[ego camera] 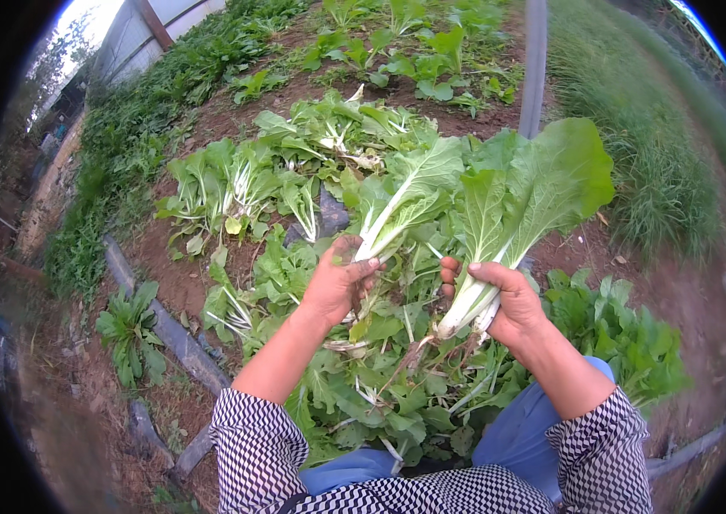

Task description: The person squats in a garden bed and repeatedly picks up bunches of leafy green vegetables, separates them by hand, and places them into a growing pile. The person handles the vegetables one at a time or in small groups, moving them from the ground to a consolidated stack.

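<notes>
My left hand (337, 277) is closed around the pale base of a leafy cabbage plant (398, 196), its leaves pointing up and to the right. In my right hand (509, 297) is a bunch of leafy cabbage plants (517, 199) with broad leaves, white stalks and dirty roots hanging below. The two hands are apart, above a heap of pulled greens and loose leaves (401, 392). To the left of the heap lies a bundle of greens (228, 186) with white stalks. More pulled plants (337, 132) lie beyond my hands.
A grey post (533, 70) rises ahead. Dark strips, perhaps hose or plastic edging (176, 334), cross the soil at left. Growing greens (434, 58) stand ahead, with grassy plants (633, 128) at right. Leafy plants (620, 327) are beside my right knee.
</notes>
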Available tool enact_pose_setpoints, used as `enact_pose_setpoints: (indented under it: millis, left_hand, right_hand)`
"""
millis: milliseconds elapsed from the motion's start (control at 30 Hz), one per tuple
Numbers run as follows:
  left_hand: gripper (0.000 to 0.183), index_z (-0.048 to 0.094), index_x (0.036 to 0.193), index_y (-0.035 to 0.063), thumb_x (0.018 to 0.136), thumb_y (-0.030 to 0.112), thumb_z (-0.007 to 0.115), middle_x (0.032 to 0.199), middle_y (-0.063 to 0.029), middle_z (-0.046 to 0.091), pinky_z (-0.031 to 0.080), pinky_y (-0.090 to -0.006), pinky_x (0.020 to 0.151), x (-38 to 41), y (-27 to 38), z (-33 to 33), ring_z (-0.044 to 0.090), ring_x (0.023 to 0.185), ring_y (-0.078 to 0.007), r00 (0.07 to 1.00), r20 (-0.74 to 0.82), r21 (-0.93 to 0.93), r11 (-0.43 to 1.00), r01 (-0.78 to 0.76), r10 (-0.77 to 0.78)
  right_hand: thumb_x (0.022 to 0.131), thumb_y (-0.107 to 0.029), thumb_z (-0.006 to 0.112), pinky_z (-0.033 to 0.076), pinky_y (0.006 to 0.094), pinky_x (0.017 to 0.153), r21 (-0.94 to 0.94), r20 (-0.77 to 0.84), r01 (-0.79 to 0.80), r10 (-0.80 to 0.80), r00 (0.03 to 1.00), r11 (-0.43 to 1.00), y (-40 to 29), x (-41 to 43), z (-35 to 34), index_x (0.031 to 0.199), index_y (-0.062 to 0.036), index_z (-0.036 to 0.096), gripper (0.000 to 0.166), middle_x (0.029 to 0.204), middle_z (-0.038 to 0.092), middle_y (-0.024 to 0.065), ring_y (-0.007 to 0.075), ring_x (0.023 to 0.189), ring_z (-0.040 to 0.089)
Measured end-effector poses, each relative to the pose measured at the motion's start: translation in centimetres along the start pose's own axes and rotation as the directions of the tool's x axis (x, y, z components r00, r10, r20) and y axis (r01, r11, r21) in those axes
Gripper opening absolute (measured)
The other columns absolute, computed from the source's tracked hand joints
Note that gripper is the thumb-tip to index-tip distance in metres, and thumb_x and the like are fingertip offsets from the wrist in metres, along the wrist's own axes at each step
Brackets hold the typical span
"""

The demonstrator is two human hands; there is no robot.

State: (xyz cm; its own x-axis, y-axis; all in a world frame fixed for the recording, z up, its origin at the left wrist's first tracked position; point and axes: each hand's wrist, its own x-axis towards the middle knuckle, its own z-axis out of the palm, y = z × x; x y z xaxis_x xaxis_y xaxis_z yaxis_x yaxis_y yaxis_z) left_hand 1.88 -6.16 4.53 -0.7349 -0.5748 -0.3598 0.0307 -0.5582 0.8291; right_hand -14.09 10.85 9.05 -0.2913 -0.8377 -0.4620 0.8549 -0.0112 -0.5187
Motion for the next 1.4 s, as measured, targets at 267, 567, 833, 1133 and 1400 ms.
enact_pose_setpoints:
  millis: [267,567,833,1133,1400]
  left_hand:
    - [0.062,0.023,0.12,0.0034,0.069,-0.003,0.057,0.105,-0.012,0.046,0.038,-0.0304,0.084,-2.1,0.0,3.9,0.052,0.09,-0.0207,0.802,0.35,0.639,0.503,-0.582,0.483]
    - [0.065,0.025,0.125,-0.0013,0.072,0.007,0.061,0.098,-0.0161,0.055,0.043,-0.031,0.079,-1.7,0.2,5.3,0.055,0.087,-0.0213,0.908,0.263,0.542,0.729,-0.419,0.326]
    - [0.046,0.036,0.116,-0.0049,0.077,0.007,0.057,0.094,-0.0133,0.057,0.046,-0.0314,0.062,0.3,-2.4,3.6,0.056,0.068,-0.0223,0.697,0.493,0.589,0.39,-0.708,0.52]
    - [0.049,0.038,0.112,-0.0025,0.066,0.005,0.054,0.068,-0.018,0.055,0.042,-0.0427,0.051,-1.9,-5.1,6.3,0.056,0.062,-0.0361,0.778,0.535,0.806,0.076,-0.587,0.329]
    - [0.014,0.044,0.079,0.0054,0.075,0.017,0.05,0.055,-0.0139,0.053,0.038,-0.0447,0.047,-2.9,-5.0,5.5,0.053,0.049,-0.0344,0.792,0.573,0.814,-0.032,-0.581,0.211]
  right_hand:
    - [0.071,-0.007,0.061,0.042,0.0389,0.089,-0.108,0.159,0.042,-0.025,0.987,0.993,0.8,-0.2,0.6,0.117,0.0002,0.041,0.051,0.111,0.052,0.0136,0.0238,0.098,0.054]
    - [0.072,-0.008,0.061,0.043,0.0401,0.086,-0.07,0.067,0.129,-0.125,0.99,0.989,0.4,0.3,0.0,0.11,0.0041,0.046,0.043,0.099,0.058,0.0125,0.0247,0.093,0.056]
    - [0.073,-0.01,0.064,0.044,0.0395,0.085,-0.178,-0.01,0.009,-0.011,1.0,0.984,0.9,0.8,-0.1,0.105,0.0043,0.048,0.038,0.097,0.058,0.013,0.024,0.092,0.057]
    - [0.068,-0.002,0.063,0.051,0.0305,0.065,-0.327,-0.241,0.162,-0.248,0.938,0.931,1.5,2.4,-0.7,0.08,0.009,0.056,0.017,0.073,0.06,0.0131,0.0197,0.065,0.06]
    - [0.068,-0.001,0.059,0.051,0.0333,0.065,-0.389,-0.238,0.28,-0.389,0.89,0.878,-1.3,1.4,-1.1,0.078,0.0108,0.055,0.016,0.073,0.06,0.0178,0.0237,0.069,0.061]
